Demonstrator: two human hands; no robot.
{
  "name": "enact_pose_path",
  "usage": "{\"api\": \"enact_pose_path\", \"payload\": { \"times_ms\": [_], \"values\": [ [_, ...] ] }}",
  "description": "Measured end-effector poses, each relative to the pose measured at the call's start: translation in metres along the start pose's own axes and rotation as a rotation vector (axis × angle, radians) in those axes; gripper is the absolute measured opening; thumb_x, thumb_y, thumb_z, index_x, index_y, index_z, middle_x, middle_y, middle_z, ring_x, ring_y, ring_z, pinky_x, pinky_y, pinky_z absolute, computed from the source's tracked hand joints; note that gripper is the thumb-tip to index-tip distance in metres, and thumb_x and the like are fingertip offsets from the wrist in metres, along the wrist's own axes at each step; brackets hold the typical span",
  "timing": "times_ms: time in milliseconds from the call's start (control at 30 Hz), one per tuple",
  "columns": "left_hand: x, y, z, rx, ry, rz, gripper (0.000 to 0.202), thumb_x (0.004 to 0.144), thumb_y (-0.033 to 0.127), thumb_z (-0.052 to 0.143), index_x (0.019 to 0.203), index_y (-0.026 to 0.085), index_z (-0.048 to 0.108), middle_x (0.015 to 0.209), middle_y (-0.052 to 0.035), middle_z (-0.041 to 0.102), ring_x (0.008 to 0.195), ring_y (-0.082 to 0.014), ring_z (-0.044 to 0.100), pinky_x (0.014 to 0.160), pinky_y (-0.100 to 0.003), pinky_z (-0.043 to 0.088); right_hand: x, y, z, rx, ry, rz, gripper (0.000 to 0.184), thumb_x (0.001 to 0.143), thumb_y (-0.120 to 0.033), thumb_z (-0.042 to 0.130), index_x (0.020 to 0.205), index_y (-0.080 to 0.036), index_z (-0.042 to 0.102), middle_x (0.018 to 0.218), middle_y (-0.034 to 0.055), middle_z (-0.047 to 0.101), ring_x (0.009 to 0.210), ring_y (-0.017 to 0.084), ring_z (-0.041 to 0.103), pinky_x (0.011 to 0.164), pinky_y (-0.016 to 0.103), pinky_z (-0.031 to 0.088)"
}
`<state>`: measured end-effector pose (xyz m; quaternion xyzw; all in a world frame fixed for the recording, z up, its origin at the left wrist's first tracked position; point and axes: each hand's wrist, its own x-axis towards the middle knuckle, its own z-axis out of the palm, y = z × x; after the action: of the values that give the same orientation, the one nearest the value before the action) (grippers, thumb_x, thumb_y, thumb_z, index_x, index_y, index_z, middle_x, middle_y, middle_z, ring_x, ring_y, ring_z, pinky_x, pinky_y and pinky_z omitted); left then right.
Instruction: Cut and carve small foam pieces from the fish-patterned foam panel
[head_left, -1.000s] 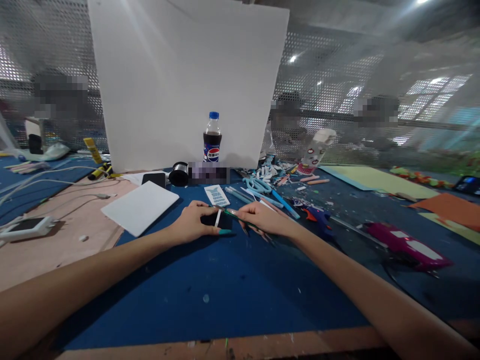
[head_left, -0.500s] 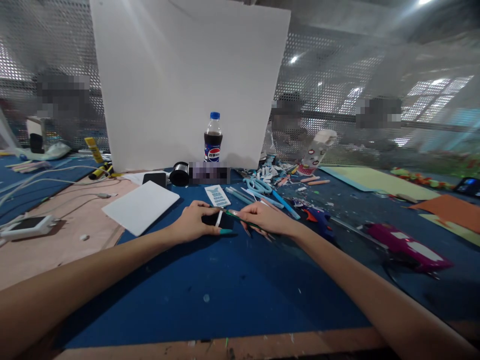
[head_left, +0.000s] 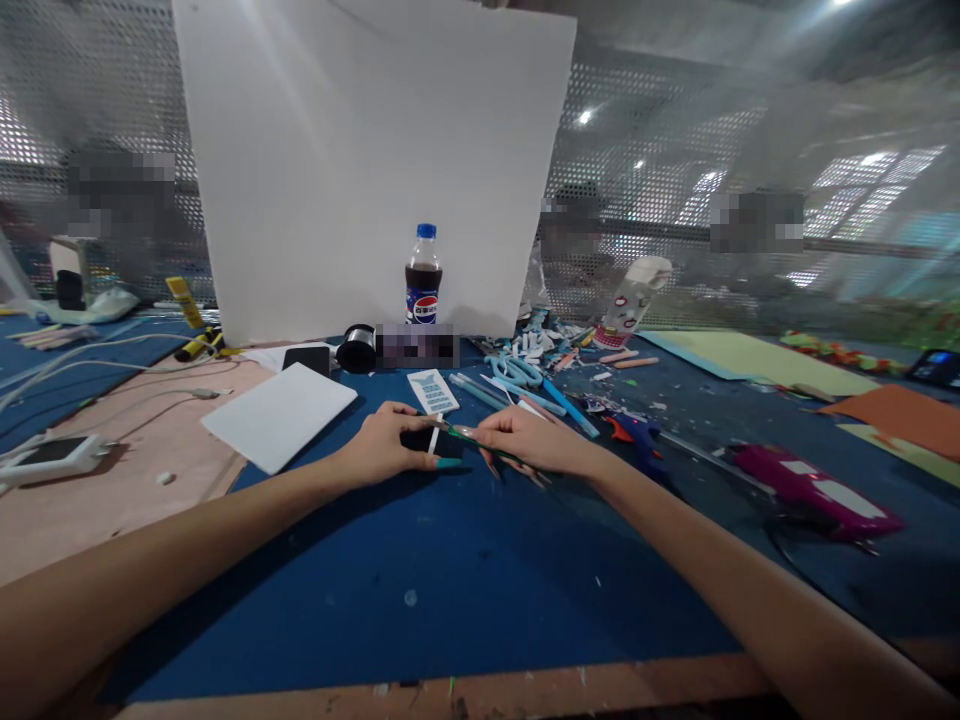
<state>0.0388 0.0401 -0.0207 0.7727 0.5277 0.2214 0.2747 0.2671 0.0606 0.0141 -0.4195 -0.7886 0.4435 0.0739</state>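
Low over the blue mat (head_left: 390, 600), my left hand (head_left: 386, 440) has its thumb and fingers closed around the edges of a small black flat piece (head_left: 450, 444). A narrow white strip (head_left: 435, 436) crosses that piece. My right hand (head_left: 529, 440) grips a slim green pointed tool (head_left: 480, 442) like a pen; its exact kind does not show. The tool's tip is near the strip's upper end, by my left fingertips. Just beyond the hands lies a white card with blue-green marks (head_left: 433, 391).
A cola bottle (head_left: 425, 275) stands before a white board (head_left: 375, 150). White sheets (head_left: 281, 415) lie left. Blue scissors (head_left: 514, 372), paper scraps (head_left: 544, 345), a blue glue gun (head_left: 641, 440) and a magenta tool (head_left: 814, 490) are to the right.
The whole view has shifted very slightly. Both hands keep nearly the same pose, with the green tool's tip still by the white strip.
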Motion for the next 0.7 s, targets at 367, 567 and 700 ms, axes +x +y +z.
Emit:
{"api": "enact_pose_path", "payload": {
  "times_ms": [367,567,700],
  "values": [
    [-0.0002,0.0006,-0.0002,-0.007,-0.001,0.027,0.063,0.061,0.057,0.065,0.117,0.029,0.057,0.118,-0.0085,0.049,0.118,-0.0302,0.037,0.098,-0.043,0.032,-0.0017,-0.0091,0.0049,0.008,0.088,0.013,0.049,0.081,-0.059,0.043,0.062,-0.015,0.055,0.032,-0.0072,0.035,0.024,0.005,0.036,0.027,0.015,0.029],
    [-0.0004,0.0018,-0.0008,0.001,0.003,0.028,0.063,0.062,0.058,0.065,0.116,0.028,0.058,0.114,-0.0086,0.051,0.116,-0.0312,0.038,0.096,-0.043,0.034,-0.0031,-0.0069,0.001,0.005,0.049,0.014,0.049,0.08,-0.058,0.044,0.06,-0.015,0.054,0.034,-0.0066,0.036,0.025,0.005,0.035,0.027,0.016,0.03],
    [-0.0003,0.0012,-0.0009,0.006,-0.006,0.02,0.064,0.061,0.058,0.064,0.117,0.028,0.057,0.116,-0.0081,0.051,0.116,-0.0315,0.038,0.096,-0.043,0.034,-0.002,-0.0054,0.0012,0.008,0.038,0.0,0.049,0.081,-0.058,0.043,0.061,-0.016,0.055,0.035,-0.007,0.036,0.025,0.005,0.035,0.027,0.016,0.031]
  ]
}}
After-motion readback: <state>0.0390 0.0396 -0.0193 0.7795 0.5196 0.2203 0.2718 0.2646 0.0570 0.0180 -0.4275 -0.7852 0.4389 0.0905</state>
